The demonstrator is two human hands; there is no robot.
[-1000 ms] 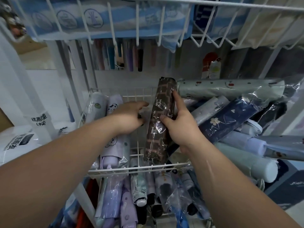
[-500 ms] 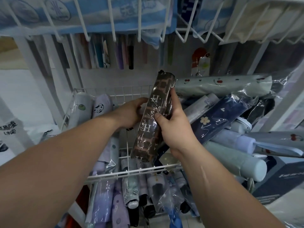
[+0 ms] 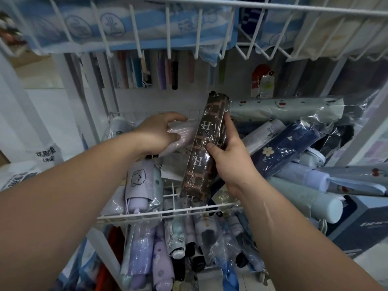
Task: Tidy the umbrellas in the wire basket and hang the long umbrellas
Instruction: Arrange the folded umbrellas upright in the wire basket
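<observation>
- White wire shop rack all round; view down into the wire basket (image 3: 168,214), with a wire shelf (image 3: 210,5) of blue-and-white packs close above it.
- Behind the basket, against the back wall, a row of long umbrellas (image 3: 147,70) hanging; too blurred to tell more than colours.
- Below the basket's front rim, a lower tier of folded umbrellas (image 3: 147,255) packed side by side in clear sleeves.
- Left of the basket, a white post (image 3: 69,91) and white printed bags (image 3: 16,177).
- Right of the basket and lower, a dark blue box (image 3: 357,227).
- Over the basket's middle, the brown umbrella (image 3: 201,160) held fast in the right grip (image 3: 233,158), thumb on the near face and fingers round the far side; tilted, top end towards the back rim, lower end near the front rim.
- Just left of it, a pink umbrella (image 3: 184,133) clasped by the left grip (image 3: 159,135), fingers curled over its plastic sleeve; far end running behind the brown one.
- In the basket's left part, a lilac umbrella (image 3: 138,181) with a puppy drawing, lying lengthwise towards the front rim.
- Right part heaped: cherry umbrella (image 3: 283,108) along the back, navy umbrella (image 3: 287,148) slanting below it, green umbrella (image 3: 304,198) jutting out beyond the rim's right end.
- Bare wire floor showing between the lilac and brown umbrellas; little headroom under the shelf.
</observation>
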